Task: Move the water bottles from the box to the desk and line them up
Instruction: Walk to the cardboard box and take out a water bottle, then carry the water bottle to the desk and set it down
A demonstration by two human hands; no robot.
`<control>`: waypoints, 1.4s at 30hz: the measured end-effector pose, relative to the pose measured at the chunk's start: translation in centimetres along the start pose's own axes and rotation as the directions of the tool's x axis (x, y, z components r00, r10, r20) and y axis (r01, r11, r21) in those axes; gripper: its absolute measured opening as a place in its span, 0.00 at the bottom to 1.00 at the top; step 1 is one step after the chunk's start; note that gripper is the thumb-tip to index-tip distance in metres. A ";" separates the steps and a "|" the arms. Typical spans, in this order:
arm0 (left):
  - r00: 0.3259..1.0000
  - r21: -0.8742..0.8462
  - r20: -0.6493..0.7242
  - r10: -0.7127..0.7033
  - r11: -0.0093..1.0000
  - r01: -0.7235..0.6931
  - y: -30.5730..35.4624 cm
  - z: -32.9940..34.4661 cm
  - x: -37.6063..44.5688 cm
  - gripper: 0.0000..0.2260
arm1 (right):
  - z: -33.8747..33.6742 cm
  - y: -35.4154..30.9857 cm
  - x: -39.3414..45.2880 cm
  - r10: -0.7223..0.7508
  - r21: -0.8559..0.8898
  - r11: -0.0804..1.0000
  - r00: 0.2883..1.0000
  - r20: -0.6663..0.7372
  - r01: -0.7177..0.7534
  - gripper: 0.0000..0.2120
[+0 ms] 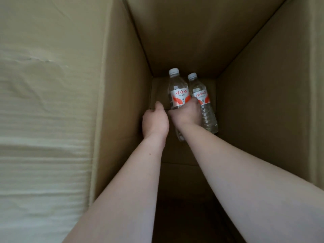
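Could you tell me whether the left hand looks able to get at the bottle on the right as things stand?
Probably not directly. The right hand, its fingers gripping the left bottle, lies between the left hand and the right bottle, which lies against the box wall.

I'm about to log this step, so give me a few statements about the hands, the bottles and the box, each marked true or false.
1. Two water bottles are visible inside the cardboard box. True: the left bottle and the right bottle.
2. The right hand grips the left bottle. True.
3. The left hand holds the right bottle. False: it holds neither; it is beside the left bottle with its fingers curled, near the box's left wall.
4. Both bottles have red caps. False: both caps are white.
5. The bottles are already lined up on the desk. False: both are still deep in the box.
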State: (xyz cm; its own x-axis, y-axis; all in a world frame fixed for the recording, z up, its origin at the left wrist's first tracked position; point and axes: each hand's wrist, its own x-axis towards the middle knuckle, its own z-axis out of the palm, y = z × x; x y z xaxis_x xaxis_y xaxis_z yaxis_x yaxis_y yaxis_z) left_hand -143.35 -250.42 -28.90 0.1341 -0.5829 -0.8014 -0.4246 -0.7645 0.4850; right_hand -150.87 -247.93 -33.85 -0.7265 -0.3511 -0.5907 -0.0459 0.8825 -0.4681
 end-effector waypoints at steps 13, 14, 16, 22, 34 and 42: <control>0.983 0.179 0.156 0.099 0.976 -0.127 0.6 -4.6 -8.3 0.23 | -7.5 0.1 -8.2 -0.072 0.094 0.994 0.987 0.141 0.059 0.39; 0.980 0.196 0.168 0.108 0.970 -0.141 0.7 -5.3 -9.1 0.23 | -8.1 0.1 -9.0 -0.093 0.096 0.992 0.982 0.163 0.078 0.39; 0.973 0.205 0.195 0.121 0.965 -0.161 0.7 -6.5 -10.6 0.21 | -9.2 -0.1 -10.6 -0.138 0.107 0.987 0.969 0.203 0.118 0.39; 0.957 0.141 0.206 0.202 0.962 -0.233 1.1 -8.7 -14.7 0.18 | -11.7 -0.4 -14.2 -0.246 0.188 0.961 0.941 0.231 0.205 0.37; 0.921 0.102 0.226 0.318 0.932 -0.347 -2.6 -13.1 -21.3 0.19 | -17.2 2.9 -23.5 -0.292 0.425 0.882 0.943 0.158 0.202 0.35; 0.859 0.107 0.357 0.367 0.898 -0.428 -4.0 -15.8 -23.7 0.16 | -17.2 4.9 -29.9 -0.201 0.519 0.842 0.978 0.045 0.149 0.35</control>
State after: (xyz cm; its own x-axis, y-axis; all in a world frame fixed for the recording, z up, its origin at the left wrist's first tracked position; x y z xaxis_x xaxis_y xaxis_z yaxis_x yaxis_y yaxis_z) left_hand -130.66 -237.85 -6.31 -0.3606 -0.6827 -0.6356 -0.5343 -0.4074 0.7407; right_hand -141.20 -227.69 -7.20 -0.6709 -0.5353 -0.5131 0.2086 0.5278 -0.8234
